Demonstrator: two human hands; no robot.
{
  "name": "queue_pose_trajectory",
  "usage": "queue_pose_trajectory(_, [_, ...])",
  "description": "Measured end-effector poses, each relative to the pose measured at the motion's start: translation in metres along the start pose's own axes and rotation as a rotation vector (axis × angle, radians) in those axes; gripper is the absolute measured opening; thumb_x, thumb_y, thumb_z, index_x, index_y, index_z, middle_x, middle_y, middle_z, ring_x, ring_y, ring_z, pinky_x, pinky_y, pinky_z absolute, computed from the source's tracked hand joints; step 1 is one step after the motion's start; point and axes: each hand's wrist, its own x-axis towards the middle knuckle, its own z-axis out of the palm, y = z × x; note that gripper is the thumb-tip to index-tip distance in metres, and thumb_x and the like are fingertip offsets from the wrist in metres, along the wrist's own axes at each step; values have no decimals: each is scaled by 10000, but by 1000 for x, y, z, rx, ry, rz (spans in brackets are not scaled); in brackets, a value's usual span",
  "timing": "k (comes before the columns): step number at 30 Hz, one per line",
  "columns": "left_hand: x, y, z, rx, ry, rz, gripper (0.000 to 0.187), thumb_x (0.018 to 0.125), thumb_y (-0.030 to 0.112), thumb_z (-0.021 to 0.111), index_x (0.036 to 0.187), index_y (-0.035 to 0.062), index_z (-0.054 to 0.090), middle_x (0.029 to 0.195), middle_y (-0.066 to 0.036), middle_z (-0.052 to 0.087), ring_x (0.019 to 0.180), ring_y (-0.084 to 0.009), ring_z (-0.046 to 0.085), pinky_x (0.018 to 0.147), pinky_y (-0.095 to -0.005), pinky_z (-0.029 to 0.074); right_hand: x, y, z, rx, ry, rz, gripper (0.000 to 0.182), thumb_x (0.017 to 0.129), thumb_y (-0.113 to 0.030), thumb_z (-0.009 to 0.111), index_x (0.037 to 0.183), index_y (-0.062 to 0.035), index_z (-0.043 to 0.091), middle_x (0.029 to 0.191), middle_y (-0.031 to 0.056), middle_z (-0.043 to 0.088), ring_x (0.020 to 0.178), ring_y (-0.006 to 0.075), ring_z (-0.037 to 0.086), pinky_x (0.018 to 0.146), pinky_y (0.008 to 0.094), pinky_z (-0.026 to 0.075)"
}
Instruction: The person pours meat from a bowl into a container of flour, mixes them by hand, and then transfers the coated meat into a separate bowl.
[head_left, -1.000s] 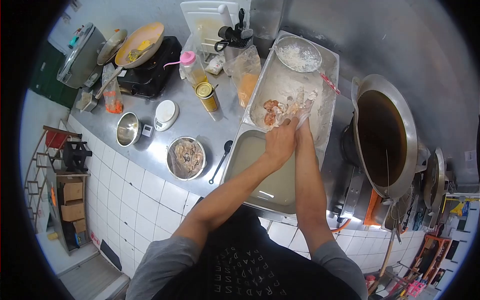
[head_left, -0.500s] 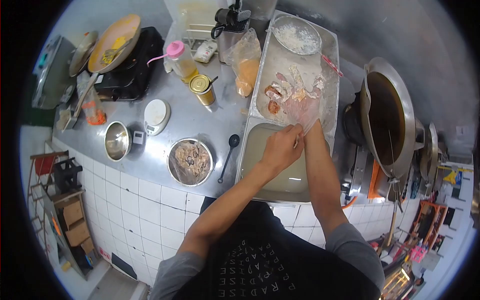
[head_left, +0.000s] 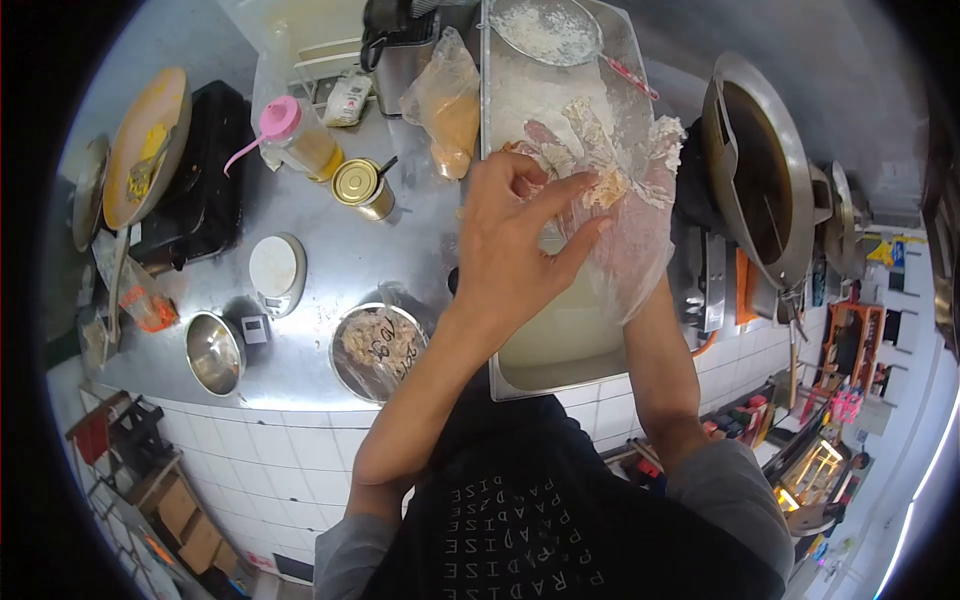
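Note:
A clear plastic glove (head_left: 635,255) covers my right hand (head_left: 615,195). Clumps of wet flour cling to its spread fingers, which are held up over the metal flour tray (head_left: 640,90). My bare left hand (head_left: 505,245) is beside it with thumb and index finger apart. The left index fingertip is right at a yellowish dough clump (head_left: 606,188) on the glove's palm side. Below the hands is a metal pan of cloudy liquid (head_left: 560,345). The brown pieces in the tray are mostly hidden behind my left hand.
A sieve (head_left: 550,32) with flour rests in the tray's far end. To the right is a wok of dark oil (head_left: 755,170). On the left counter are a bowl of meat under plastic (head_left: 375,345), a scale (head_left: 277,268), an open can (head_left: 362,190) and a pink-capped bottle (head_left: 295,135).
My left hand has let go of the glove's cuff and moved up beside the floured fingers, its fingers now apart. The gloved right hand has risen closer to the camera. The view has shifted.

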Motion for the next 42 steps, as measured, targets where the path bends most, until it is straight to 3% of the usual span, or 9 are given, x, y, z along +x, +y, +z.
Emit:
queue_pose_trajectory(3, [1,5,-11,118,-21,88,467,680,239,927,1114,152,781,1055,-82,516,1012,-236,504,821,-336,424,-9,2,15,-25,-2,-55,871,968,-725,337,1554,-80,325,1531,245,396,1358,405,460,1118,522,412])
queue_pose_trajectory(8, [3,14,-6,277,-74,172,456,662,277,944,1079,164,799,1095,-65,511,1051,-222,500,837,-345,411,-27,-5,-16,-46,44,-133,888,960,-737,345,1536,-60,353,1516,251,418,1350,399,470,1124,509,407])
queue_pose_trajectory(19, [4,23,26,172,-166,86,382,708,185,933,1039,51,797,1151,-62,521,1088,-193,534,920,-350,495,-47,-23,-54,45,111,-168,889,961,-731,354,1527,-45,359,1511,257,422,1346,401,474,1117,513,411])
queue_pose_trajectory(21, [4,17,33,96,-150,93,349,731,157,918,1036,42,795,1159,-68,533,1099,-191,539,910,-343,494,-48,-25,-57,53,118,-167,889,962,-731,356,1525,-42,361,1511,258,422,1345,401,475,1116,514,412])
queue_pose_trajectory(24, [6,14,47,57,-69,69,324,701,283,928,970,133,827,1081,-48,552,1011,-195,479,793,-318,402,-49,-28,-60,63,121,-172,890,962,-729,359,1522,-38,362,1509,260,423,1344,402,476,1114,516,413])
queue_pose_trajectory(33, [13,9,54,-277,-24,-162,160,845,56,819,986,28,751,1138,-76,582,1082,-178,567,943,-319,458,-56,-34,-66,74,149,-176,891,963,-725,366,1514,-25,368,1506,264,427,1340,403,480,1108,519,416])
queue_pose_trajectory(36, [17,7,50,-547,-10,-342,153,877,61,794,1017,28,743,1152,-74,597,1038,-144,580,889,-281,489,-59,-36,-66,74,158,-179,891,963,-723,369,1512,-21,370,1505,266,428,1339,403,481,1106,521,418])
queue_pose_trajectory(39, [19,10,46,-589,22,-443,146,896,65,779,1029,23,734,1116,-69,619,991,-115,597,867,-253,505,-63,-37,-67,69,171,-182,891,963,-722,372,1509,-17,371,1503,267,429,1338,404,483,1105,522,419])
queue_pose_trajectory(42, [10,2,38,-516,52,-544,154,912,116,775,1023,21,729,959,-30,644,848,-82,581,783,-240,494,-67,-39,-68,50,191,-178,892,964,-720,374,1506,-13,373,1502,269,430,1337,404,484,1103,523,420])
